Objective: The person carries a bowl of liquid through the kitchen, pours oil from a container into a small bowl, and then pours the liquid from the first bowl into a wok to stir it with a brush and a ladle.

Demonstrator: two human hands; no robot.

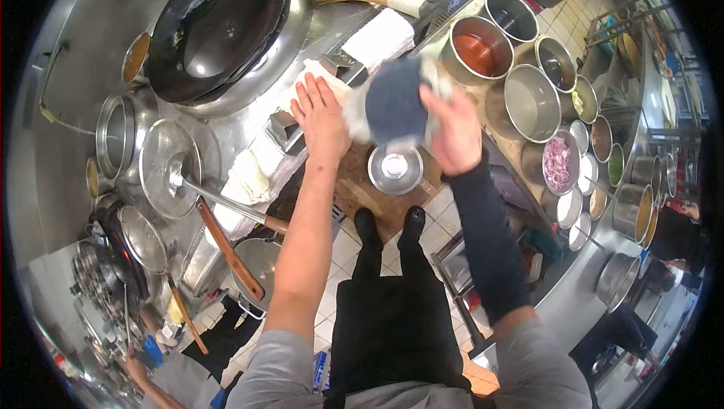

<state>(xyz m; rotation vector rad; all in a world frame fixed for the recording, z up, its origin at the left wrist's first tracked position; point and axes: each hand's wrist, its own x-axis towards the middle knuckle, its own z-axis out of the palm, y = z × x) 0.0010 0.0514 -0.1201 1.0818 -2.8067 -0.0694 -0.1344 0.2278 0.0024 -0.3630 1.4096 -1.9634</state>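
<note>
"What are the hands doing?"

"The right hand (456, 130) is pinching the edge of a blurred blue-and-white cloth (394, 101), between the hands. The left hand (324, 118) is lying open, fingers slightly spread, over a white towel (326, 75)."

"And beyond?"

"A black wok (215, 32) is resting on the left; a pot of red sauce (483, 48) is standing on the right."

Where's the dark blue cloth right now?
Head view, upper centre, slightly blurred: the cloth is in the right hand, to the right of the left hand, with the round metal lid just below it in the picture.
</note>
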